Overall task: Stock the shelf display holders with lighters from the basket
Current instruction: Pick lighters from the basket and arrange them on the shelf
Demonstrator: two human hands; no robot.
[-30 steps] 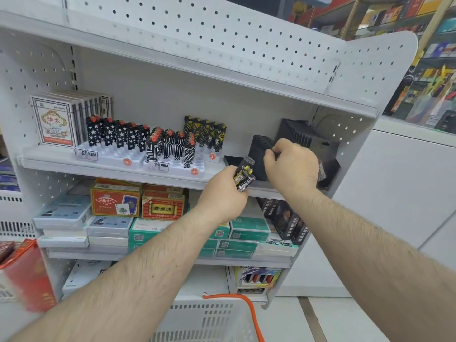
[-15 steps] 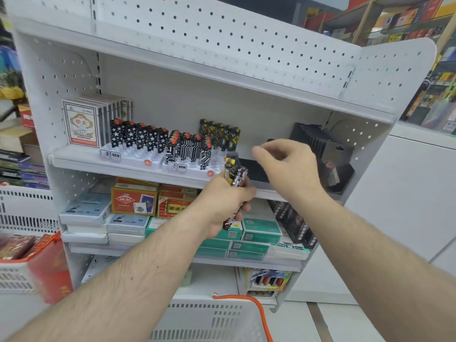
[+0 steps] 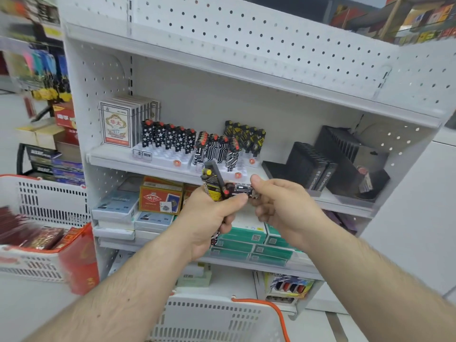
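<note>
While the left hand (image 3: 207, 218) grips a bunch of lighters (image 3: 212, 186) upright, the right hand (image 3: 283, 208) pinches one black patterned lighter (image 3: 240, 190) lying sideways between both hands, just below the white display holders (image 3: 170, 157) on the shelf (image 3: 138, 161).

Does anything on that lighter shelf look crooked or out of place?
Yes: the middle row of black-and-white lighters leans unevenly in its white holder, while the star-patterned lighters stand straight.
</note>
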